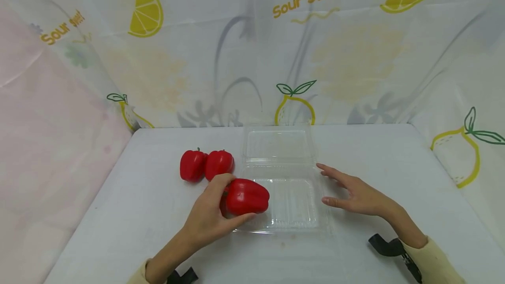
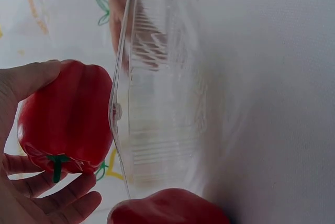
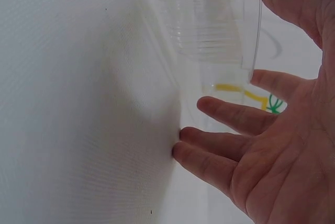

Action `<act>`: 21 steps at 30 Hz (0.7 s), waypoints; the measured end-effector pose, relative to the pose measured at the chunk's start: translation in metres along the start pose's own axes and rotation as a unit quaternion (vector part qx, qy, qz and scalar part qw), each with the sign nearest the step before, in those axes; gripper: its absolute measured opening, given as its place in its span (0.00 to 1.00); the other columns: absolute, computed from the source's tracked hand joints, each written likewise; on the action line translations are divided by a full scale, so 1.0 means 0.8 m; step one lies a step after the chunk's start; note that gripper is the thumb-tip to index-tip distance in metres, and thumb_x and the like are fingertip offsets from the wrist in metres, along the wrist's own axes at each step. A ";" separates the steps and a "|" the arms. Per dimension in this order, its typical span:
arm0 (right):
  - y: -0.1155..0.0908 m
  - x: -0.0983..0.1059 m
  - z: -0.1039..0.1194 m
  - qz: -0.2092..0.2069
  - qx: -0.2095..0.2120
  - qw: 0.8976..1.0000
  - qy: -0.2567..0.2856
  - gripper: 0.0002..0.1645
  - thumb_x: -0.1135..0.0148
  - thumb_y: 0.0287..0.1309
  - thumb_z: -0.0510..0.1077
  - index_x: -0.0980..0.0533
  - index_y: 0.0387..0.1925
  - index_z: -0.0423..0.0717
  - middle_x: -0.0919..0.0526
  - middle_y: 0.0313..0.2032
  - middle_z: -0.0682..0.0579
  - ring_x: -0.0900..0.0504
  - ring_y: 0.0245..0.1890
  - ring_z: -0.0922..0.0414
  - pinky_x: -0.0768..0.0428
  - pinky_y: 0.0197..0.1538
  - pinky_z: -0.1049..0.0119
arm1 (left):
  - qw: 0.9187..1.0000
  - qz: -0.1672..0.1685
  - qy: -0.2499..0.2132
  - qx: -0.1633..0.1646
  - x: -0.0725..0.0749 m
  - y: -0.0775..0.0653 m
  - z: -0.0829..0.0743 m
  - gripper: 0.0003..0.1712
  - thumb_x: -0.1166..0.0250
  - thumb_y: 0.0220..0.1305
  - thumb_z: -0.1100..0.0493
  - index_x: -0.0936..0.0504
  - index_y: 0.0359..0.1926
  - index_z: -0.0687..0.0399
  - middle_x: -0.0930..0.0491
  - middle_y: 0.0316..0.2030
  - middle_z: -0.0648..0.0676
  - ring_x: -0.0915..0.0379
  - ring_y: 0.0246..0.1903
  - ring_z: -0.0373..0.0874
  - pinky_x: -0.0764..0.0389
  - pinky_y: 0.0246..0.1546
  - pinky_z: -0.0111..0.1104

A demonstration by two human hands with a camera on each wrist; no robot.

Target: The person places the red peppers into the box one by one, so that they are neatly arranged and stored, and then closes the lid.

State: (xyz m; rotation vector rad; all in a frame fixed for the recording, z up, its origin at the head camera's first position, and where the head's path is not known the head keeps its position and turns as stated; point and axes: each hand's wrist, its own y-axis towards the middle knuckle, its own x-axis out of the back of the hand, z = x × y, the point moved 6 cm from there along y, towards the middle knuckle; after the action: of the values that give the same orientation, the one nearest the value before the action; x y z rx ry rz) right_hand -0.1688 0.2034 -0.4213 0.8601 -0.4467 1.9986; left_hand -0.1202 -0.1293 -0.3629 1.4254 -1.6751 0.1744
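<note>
My left hand (image 1: 208, 219) grips a red bell pepper (image 1: 248, 196) with a green stem, thumb on one side and fingers on the other. It is held on its side over the left part of a clear plastic clamshell container (image 1: 293, 205), whose lid (image 1: 279, 143) lies folded back. In the left wrist view, the pepper (image 2: 68, 114) is at the container's rim, and part of another red pepper (image 2: 167, 208) shows below. At the container's right edge, my right hand (image 1: 357, 194) has its fingers spread; its fingertips (image 3: 259, 77) are right at the rim.
Two more red bell peppers, one (image 1: 192, 165) left of the other (image 1: 219, 164), sit side by side on the white table (image 1: 130, 205), left of the container. A patterned cloth (image 1: 189, 56) hangs behind the table's far edge.
</note>
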 end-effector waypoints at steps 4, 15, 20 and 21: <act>0.000 0.000 0.000 -0.002 -0.002 1.000 0.002 0.50 0.34 0.60 0.60 0.46 0.76 0.54 0.32 0.68 0.41 0.30 0.64 0.40 0.29 0.60 0.40 | 1.000 0.007 -0.007 -0.005 -0.011 0.004 -0.007 0.49 0.14 0.31 0.49 0.29 0.58 0.45 0.28 0.52 0.41 0.29 0.49 0.35 0.17 0.40 0.34; 0.001 -0.001 -0.003 -0.001 -0.015 1.000 0.000 0.49 0.33 0.59 0.61 0.44 0.75 0.54 0.31 0.67 0.42 0.29 0.64 0.40 0.28 0.58 0.38 | 0.999 0.041 -0.033 0.006 -0.053 0.014 -0.029 0.47 0.16 0.35 0.46 0.30 0.57 0.48 0.27 0.50 0.43 0.27 0.44 0.34 0.16 0.39 0.36; 0.001 -0.002 -0.003 -0.004 -0.012 1.000 0.000 0.49 0.32 0.58 0.59 0.44 0.75 0.54 0.31 0.67 0.43 0.29 0.63 0.40 0.27 0.58 0.39 | 0.997 0.062 -0.046 0.018 -0.070 0.015 -0.036 0.46 0.18 0.39 0.44 0.32 0.59 0.46 0.27 0.51 0.45 0.27 0.44 0.35 0.17 0.40 0.33; 0.001 -0.002 -0.003 -0.004 -0.011 1.000 -0.002 0.49 0.32 0.58 0.59 0.44 0.75 0.54 0.31 0.67 0.43 0.28 0.63 0.40 0.27 0.58 0.39 | 0.996 0.066 -0.050 0.022 -0.073 0.015 -0.037 0.47 0.18 0.39 0.44 0.32 0.59 0.46 0.27 0.51 0.45 0.27 0.45 0.36 0.17 0.41 0.32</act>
State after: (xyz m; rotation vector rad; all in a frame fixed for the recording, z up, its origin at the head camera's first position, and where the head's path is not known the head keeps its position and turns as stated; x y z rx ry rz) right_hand -0.1702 0.2037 -0.4240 0.8501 -0.4654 1.9807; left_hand -0.1192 -0.0653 -0.3810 1.3761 -1.8584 0.2186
